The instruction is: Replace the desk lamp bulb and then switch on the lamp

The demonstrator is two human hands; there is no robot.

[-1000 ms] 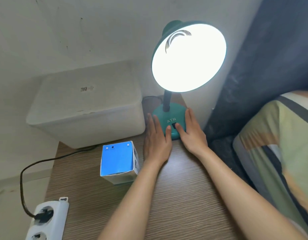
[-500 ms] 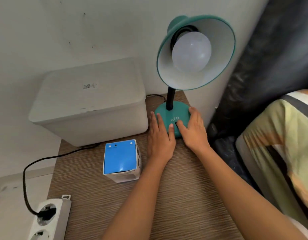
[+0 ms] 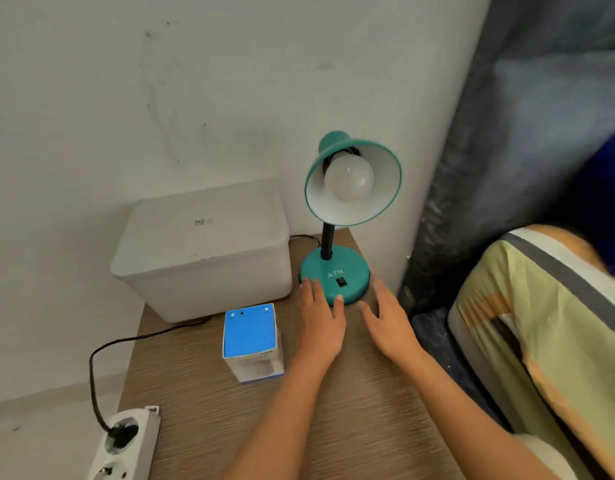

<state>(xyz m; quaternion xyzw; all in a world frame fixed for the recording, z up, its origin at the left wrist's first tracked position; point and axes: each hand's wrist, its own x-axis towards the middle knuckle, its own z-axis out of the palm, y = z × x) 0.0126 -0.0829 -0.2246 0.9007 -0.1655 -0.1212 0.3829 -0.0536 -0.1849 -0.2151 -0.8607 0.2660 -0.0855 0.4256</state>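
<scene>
A teal desk lamp stands at the back right of the wooden table, its round base (image 3: 335,271) carrying a black rocker switch (image 3: 340,281). The shade (image 3: 354,183) faces me and holds a white globe bulb (image 3: 349,179), which is unlit. My left hand (image 3: 320,320) lies flat on the table, fingertips touching the front left of the base. My right hand (image 3: 390,322) hovers open just right of the base, apart from it. A blue-topped bulb box (image 3: 252,341) stands left of my left hand.
A white lidded plastic box (image 3: 202,251) sits against the wall behind the bulb box. The lamp's black cord (image 3: 101,375) runs to a white power strip (image 3: 126,441) at the table's (image 3: 351,420) left edge. A bed with striped bedding (image 3: 541,341) lies to the right.
The lamp was lit a second ago and is now dark. My right hand has come off the switch and pulled back to the right; the view has drawn back from the lamp.
</scene>
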